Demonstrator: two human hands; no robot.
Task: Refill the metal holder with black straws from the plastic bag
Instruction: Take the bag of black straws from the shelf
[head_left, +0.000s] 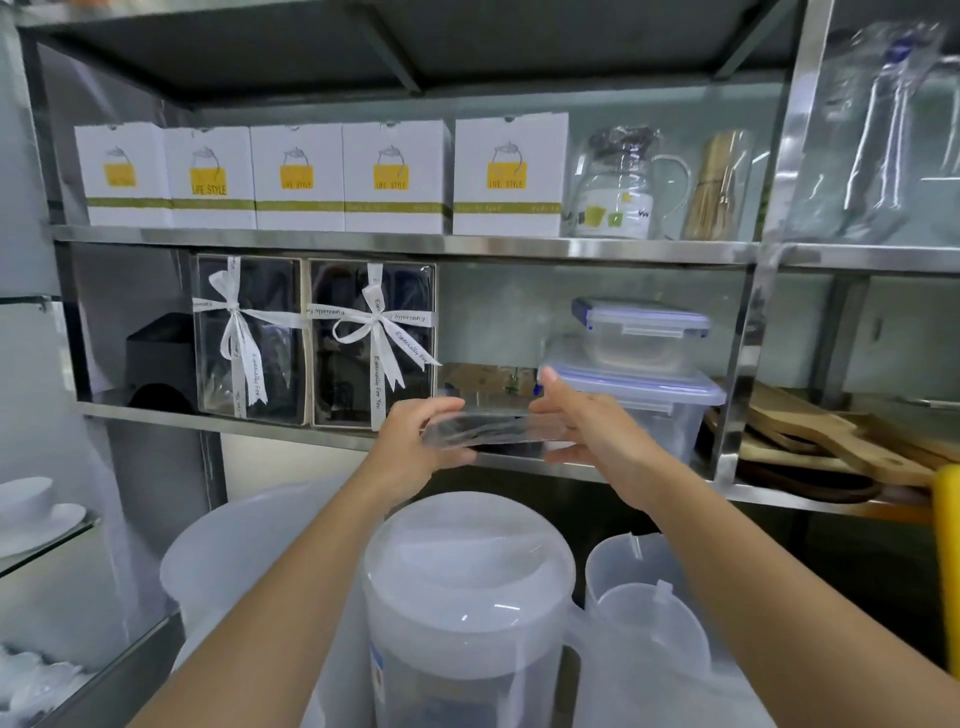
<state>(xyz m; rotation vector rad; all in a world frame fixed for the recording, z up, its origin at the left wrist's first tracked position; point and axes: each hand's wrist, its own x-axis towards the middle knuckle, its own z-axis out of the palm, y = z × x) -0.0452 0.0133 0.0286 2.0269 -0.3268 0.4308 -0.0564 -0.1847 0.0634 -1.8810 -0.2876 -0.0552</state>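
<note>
A clear plastic bag of black straws (493, 428) lies level at the front edge of the middle steel shelf (291, 434). My left hand (415, 441) grips the bag's left end and my right hand (587, 421) grips its right end, so the bag spans between both hands. The straws show as dark lines through the plastic. No metal holder is in view.
Behind the bag lie a brown packet (488, 379) and stacked lidded plastic boxes (639, 364). Two ribboned gift boxes (317, 338) stand to the left. White cartons (395, 176) and a glass jug (618, 187) fill the upper shelf. Translucent plastic pitchers (467, 597) stand below my arms. Wooden boards (831, 441) lie right.
</note>
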